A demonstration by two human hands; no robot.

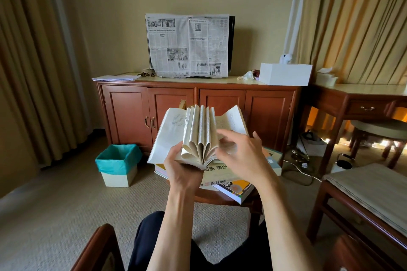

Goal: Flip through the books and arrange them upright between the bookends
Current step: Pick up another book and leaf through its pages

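Observation:
An open book (pixel 171 130) with cream pages is held in the air above a small wooden table (pixel 222 199). My left hand (pixel 182 167) grips it from below at the spine. Several pages stand fanned up in loops at the middle. My right hand (pixel 240 152) hovers over the right-hand pages with fingers spread and blurred. Under the book lie several other books flat on the table, among them a cream one with large characters (pixel 218 171) and one with an orange cover (pixel 235 189). A tan bookend tip (pixel 182 104) peeks out behind the open book.
A white bin with a teal liner (pixel 117 165) stands on the carpet at left. Behind is a wooden cabinet (pixel 198 114) with a newspaper-covered screen (pixel 188 46) and a white box (pixel 286 73). A cushioned chair (pixel 365 196) stands at right, a desk and stool beyond.

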